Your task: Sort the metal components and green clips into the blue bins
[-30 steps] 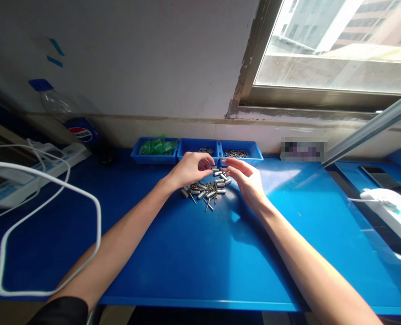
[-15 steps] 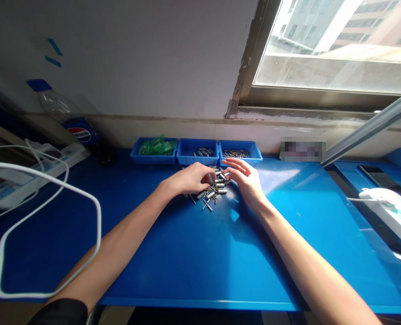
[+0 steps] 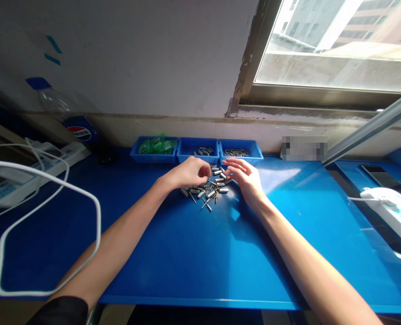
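A pile of small metal parts [image 3: 211,194] lies on the blue table, mixing silver cylindrical pieces with thin brass-coloured pins. Over its left side is my left hand [image 3: 189,173], thumb and fingertips pinched together; whatever they may hold is too small to make out. My right hand [image 3: 246,180] rests at the pile's right edge, its fingers apart and curved toward the parts. Just behind the hands stand three blue bins: the left bin [image 3: 153,159] with green plastic packets, the middle bin [image 3: 198,160] with silver pieces, the right bin [image 3: 256,152] with thin pins.
A cola bottle [image 3: 80,131] stands at the back left by a white power strip [image 3: 48,168]. A white cable [image 3: 99,221] loops across the left foreground. On the right are a slanted metal bar [image 3: 370,128], another power strip [image 3: 395,212] and a phone [image 3: 373,175].
My left hand has shifted slightly left and back, uncovering more of the pile's parts. My right hand has hardly moved.
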Action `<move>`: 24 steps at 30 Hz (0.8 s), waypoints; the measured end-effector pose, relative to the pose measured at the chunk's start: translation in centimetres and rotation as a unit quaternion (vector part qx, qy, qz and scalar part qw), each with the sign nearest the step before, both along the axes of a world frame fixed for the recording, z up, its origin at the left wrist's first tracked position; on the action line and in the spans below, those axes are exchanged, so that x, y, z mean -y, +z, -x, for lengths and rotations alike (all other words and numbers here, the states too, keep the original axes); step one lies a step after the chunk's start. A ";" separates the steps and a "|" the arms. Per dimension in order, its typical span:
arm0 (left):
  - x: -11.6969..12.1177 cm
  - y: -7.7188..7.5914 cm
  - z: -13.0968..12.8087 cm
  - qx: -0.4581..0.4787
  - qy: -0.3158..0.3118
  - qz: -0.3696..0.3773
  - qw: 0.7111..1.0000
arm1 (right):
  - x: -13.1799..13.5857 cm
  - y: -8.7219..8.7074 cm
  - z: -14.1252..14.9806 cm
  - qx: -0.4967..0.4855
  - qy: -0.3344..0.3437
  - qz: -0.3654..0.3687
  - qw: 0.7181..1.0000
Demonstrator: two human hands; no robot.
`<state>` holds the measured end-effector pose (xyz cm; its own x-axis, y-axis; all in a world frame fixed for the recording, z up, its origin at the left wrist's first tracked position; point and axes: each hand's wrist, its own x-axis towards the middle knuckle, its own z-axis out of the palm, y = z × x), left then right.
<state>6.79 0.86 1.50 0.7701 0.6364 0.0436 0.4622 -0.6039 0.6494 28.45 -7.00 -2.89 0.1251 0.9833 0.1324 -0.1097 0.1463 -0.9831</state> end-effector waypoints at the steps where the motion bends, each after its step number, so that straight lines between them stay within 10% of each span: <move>1: -0.1 0.2 0.2 0.004 0.004 0.003 1.000 | 0.0 -0.1 0.0 0.004 -0.001 0.001 1.000; 13: -0.1 1.6 0.3 0.181 0.106 0.120 0.970 | 0.5 0.9 0.5 0.077 -0.008 -0.005 0.997; 24: 0.7 1.2 -0.7 0.215 0.068 0.174 0.958 | 0.5 0.9 0.9 0.028 0.032 0.006 0.999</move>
<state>7.45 0.19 2.66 0.6374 0.7634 0.1047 0.1657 -0.2685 0.9489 27.56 -7.54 -2.03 0.0541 0.9905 0.1261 -0.0633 0.1294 -0.9896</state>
